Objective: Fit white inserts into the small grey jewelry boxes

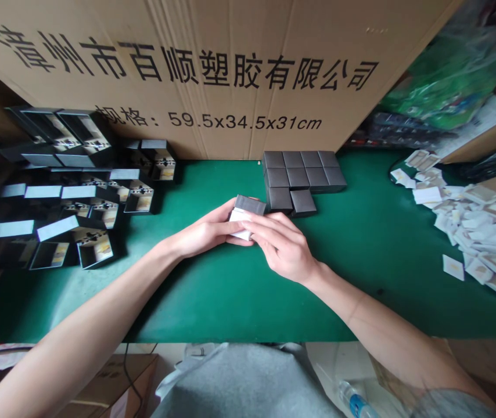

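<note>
Both hands meet at the middle of the green table [361, 255] around one small dark grey box [250, 204] with a white part showing at its near side. My left hand [207, 232] grips it from the left, fingers curled round it. My right hand [280, 244] closes over it from the right, fingers pressed on the white part. Just beyond the hands lies a block of closed dark grey boxes [301, 174] set in rows.
Several open dark boxes with raised lids [78, 197] crowd the left side. A heap of white cards [474, 226] spreads at the right. A large printed cardboard carton [213, 75] walls off the back. A water bottle [355, 402] lies below the table's near edge.
</note>
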The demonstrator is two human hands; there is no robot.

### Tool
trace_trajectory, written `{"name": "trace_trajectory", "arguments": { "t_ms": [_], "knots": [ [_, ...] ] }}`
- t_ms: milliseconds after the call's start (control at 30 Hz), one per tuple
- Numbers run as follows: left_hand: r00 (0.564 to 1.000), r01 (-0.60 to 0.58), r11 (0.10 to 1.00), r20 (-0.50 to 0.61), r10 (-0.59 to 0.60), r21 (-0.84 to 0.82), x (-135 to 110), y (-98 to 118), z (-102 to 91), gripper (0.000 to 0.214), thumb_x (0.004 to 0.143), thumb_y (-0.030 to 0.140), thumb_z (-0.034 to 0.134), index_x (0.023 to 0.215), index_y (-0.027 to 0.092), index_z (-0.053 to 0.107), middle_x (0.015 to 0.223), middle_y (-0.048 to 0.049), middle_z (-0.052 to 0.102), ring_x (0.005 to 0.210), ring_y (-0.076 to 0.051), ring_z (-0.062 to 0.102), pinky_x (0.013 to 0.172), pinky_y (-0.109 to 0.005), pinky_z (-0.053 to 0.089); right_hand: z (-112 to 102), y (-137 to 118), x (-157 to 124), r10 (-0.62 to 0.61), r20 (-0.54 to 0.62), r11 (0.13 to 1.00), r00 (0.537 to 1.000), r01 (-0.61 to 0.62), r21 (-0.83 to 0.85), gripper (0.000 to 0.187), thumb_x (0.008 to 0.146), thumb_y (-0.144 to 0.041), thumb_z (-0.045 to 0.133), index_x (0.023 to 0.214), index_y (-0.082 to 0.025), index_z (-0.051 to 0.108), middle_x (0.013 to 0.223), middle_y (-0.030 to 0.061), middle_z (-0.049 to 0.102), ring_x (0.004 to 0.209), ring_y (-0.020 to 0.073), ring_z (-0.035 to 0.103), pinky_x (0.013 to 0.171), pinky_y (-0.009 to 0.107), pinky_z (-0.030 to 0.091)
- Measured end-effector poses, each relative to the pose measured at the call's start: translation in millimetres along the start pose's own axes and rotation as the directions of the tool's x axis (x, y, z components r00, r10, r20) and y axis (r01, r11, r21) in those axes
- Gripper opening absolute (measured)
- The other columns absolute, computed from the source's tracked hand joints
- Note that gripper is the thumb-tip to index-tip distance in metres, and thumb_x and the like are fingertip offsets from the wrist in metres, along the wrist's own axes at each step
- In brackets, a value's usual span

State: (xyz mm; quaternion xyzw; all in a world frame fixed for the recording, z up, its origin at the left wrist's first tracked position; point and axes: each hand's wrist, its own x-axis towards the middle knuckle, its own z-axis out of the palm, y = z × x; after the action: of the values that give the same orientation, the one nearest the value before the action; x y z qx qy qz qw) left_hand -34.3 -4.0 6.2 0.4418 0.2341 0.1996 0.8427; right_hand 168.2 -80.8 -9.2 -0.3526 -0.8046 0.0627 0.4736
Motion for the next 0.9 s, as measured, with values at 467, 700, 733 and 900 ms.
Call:
{"name": "trace_trajectory", "arguments": {
  "t_ms": [467, 700, 733, 900],
  "knots": [
    [0.999, -0.014, 1.0, 0.032, 0.013, 0.022, 0, -1, 4.0, 0.025, 0.095, 0.028, 0.065, 0.117, 0.018, 0.059, 0.106, -0.0077, 0.068, 0.094, -0.018, 0.069, 0.084, -0.031, 0.057, 5, -4, -2, 0.002, -0.079, 1.0, 0.997, -0.004, -0.025, 0.05, 0.09, -0.003, 0.063, 0.136, -0.023, 0.059, 0.129, 0.0085, 0.07, 0.112, 0.0204, 0.069, 0.092, 0.038, 0.063],
    [0.998, 0.047, 0.997, 0.037, -0.045, -0.063, 2, 2, 10.2, 0.026, 0.092, 0.026, 0.067, 0.113, 0.015, 0.057, 0.094, -0.0108, 0.073, 0.088, -0.023, 0.074, 0.079, -0.035, 0.061, 4, -6, -2, -0.006, -0.09, 0.999, 0.996, 0.002, -0.039, 0.033, 0.09, -0.004, 0.063, 0.117, -0.023, 0.065, 0.129, 0.0083, 0.07, 0.109, 0.0209, 0.07, 0.088, 0.038, 0.063],
    [0.998, 0.045, 0.996, 0.038, -0.042, -0.082, 1, 2, 11.4, 0.026, 0.091, 0.026, 0.067, 0.112, 0.014, 0.057, 0.092, -0.0104, 0.073, 0.083, -0.022, 0.074, 0.076, -0.033, 0.061, 4, -6, -2, -0.005, -0.088, 0.999, 0.996, 0.001, -0.045, 0.03, 0.09, -0.005, 0.063, 0.115, -0.023, 0.066, 0.129, 0.0078, 0.07, 0.108, 0.0209, 0.07, 0.087, 0.038, 0.063],
    [0.999, 0.047, 0.99, 0.02, -0.045, -0.136, 1, 4, 13.0, 0.023, 0.092, 0.025, 0.065, 0.111, 0.015, 0.059, 0.085, -0.0079, 0.072, 0.071, -0.018, 0.072, 0.067, -0.027, 0.06, 3, -7, 1, -0.003, -0.054, 0.997, 0.999, -0.002, -0.079, 0.024, 0.091, -0.01, 0.064, 0.112, -0.022, 0.066, 0.132, 0.0099, 0.068, 0.105, 0.0212, 0.071, 0.087, 0.04, 0.063]
  ]
}}
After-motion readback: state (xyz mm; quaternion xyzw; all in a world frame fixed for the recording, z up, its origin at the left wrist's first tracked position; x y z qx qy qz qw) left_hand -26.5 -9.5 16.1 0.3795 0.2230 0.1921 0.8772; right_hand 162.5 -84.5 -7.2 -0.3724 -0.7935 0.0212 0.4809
